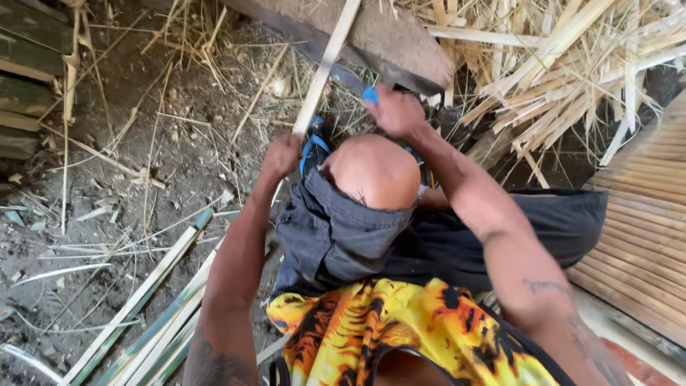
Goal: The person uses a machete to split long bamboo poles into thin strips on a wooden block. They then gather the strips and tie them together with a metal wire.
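Dirt yard floor (164, 154), littered with shavings. Left hand (281, 156): fingers wrapped round a pale bamboo strip (325, 68), which slants up past the knee. Right hand (395, 111): clenched on a blue-handled tool (369, 93) (blade hidden). Done, seemingly: split strips (153, 307) lower left; pile of offcuts (564, 64) upper right
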